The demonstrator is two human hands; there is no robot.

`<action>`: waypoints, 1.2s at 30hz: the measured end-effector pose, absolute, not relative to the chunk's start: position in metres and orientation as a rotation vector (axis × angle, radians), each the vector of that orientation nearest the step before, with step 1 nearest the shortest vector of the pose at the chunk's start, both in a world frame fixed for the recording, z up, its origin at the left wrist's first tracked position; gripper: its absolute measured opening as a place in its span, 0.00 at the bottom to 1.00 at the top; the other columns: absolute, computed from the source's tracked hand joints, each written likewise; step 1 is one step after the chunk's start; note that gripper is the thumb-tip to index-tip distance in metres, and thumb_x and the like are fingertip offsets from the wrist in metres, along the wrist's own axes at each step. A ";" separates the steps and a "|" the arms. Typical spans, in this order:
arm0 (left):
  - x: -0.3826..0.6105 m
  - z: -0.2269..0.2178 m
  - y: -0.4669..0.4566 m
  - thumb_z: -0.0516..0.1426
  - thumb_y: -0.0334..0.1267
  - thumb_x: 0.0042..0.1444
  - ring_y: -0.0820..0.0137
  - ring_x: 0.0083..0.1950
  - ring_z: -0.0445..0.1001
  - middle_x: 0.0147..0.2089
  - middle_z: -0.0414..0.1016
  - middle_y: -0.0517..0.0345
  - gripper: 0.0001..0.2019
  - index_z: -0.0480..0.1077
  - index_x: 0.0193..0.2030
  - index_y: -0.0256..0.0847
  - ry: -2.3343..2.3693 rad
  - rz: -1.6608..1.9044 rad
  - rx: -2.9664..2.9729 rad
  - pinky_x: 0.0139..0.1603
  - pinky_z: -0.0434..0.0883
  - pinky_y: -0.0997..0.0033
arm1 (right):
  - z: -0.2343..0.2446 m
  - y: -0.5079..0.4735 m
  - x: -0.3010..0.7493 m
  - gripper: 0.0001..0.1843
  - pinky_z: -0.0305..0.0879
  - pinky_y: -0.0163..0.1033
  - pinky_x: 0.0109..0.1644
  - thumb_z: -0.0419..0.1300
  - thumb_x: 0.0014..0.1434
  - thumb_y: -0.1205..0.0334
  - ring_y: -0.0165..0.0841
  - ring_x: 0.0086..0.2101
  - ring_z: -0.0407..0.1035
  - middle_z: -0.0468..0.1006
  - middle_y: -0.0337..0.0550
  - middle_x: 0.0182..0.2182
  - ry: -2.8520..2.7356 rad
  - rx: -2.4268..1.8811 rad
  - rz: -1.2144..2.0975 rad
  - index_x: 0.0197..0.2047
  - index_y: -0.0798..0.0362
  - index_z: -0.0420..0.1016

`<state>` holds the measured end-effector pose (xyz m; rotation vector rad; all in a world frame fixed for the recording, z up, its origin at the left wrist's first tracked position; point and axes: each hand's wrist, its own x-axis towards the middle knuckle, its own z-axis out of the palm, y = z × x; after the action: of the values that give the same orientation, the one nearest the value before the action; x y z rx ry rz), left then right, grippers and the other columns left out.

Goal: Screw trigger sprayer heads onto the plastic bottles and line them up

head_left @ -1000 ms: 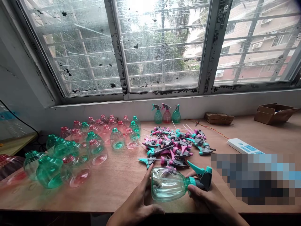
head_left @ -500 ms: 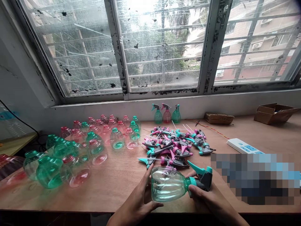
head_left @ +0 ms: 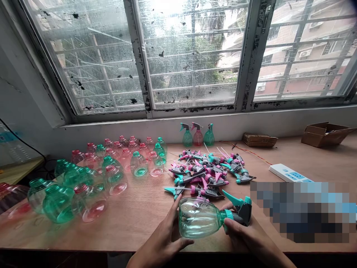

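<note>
A clear green spray bottle [head_left: 199, 219] lies on its side in the air above the table's front edge, its base to the left and its trigger head to the right. My left hand [head_left: 169, 230] is curved around the base end, thumb below and fingers behind. At the neck, my right hand [head_left: 241, 230] grips the teal collar and black-and-teal spray head [head_left: 243, 212], thumb on the near side. Just behind the bottle is a heap of loose pink, teal and black spray heads [head_left: 202, 171] with thin tubes.
Open pink and green bottles [head_left: 117, 178] crowd the table's left half. Three bottles with spray heads [head_left: 198, 135] stand by the wall. At right are a white power strip [head_left: 290, 173], a flat brown box [head_left: 259, 140], an open carton [head_left: 325, 134] and a blurred-out patch.
Almost nothing differs. Both hands keep their hold on the spray bottle, which has shifted only very slightly.
</note>
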<state>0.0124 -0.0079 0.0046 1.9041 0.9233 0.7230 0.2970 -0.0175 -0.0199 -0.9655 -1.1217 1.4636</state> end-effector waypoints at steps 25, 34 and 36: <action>0.014 0.009 -0.010 0.65 0.29 0.57 0.53 0.81 0.42 0.82 0.40 0.59 0.60 0.20 0.76 0.60 0.939 0.693 1.889 0.79 0.46 0.46 | -0.021 -0.017 0.296 0.25 0.52 0.35 0.26 0.73 0.53 0.43 0.28 0.21 0.63 0.77 0.34 0.22 -1.096 -0.949 1.468 0.43 0.50 0.73; 0.013 0.009 -0.009 0.65 0.30 0.59 0.54 0.81 0.41 0.82 0.39 0.59 0.54 0.30 0.77 0.60 0.924 0.696 1.867 0.79 0.46 0.46 | -0.021 -0.017 0.295 0.26 0.53 0.35 0.27 0.74 0.52 0.43 0.28 0.22 0.64 0.78 0.34 0.22 -1.096 -0.955 1.467 0.44 0.50 0.72; 0.015 0.010 -0.010 0.63 0.28 0.60 0.56 0.81 0.43 0.82 0.37 0.61 0.54 0.26 0.76 0.63 0.887 0.720 1.855 0.79 0.49 0.47 | -0.021 -0.016 0.296 0.27 0.53 0.35 0.27 0.73 0.52 0.42 0.28 0.21 0.63 0.78 0.34 0.21 -1.103 -0.962 1.473 0.45 0.50 0.71</action>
<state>0.0151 -0.0098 0.0095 1.8554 0.8875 0.7199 0.2957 -0.0163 -0.0210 -0.9625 -1.1033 1.4727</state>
